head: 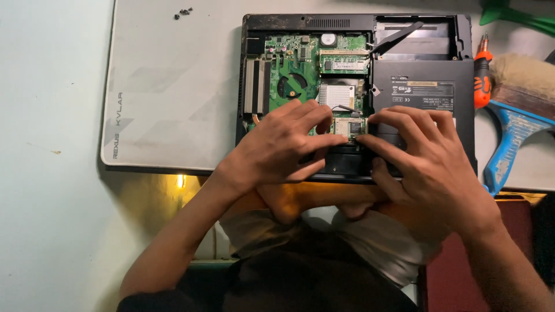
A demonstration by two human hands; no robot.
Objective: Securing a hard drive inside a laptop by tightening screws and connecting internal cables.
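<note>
Pale desk, white mat (pixel 167 104) under an opened black laptop (pixel 462 86). Bottom cover already off; green mainboard (pixel 289 63) exposed, loose screws (pixel 184 11) set aside on the mat's far edge. Left hand (pixel 277 147) and right hand (pixel 422 156) both pinch fingertips on a small card (pixel 350 126) near the laptop's front edge; card appears still seated. Orange screwdriver (pixel 481 78) and blue-handled brush (pixel 511 136) crowd the right side; the left of the mat has open room.
</note>
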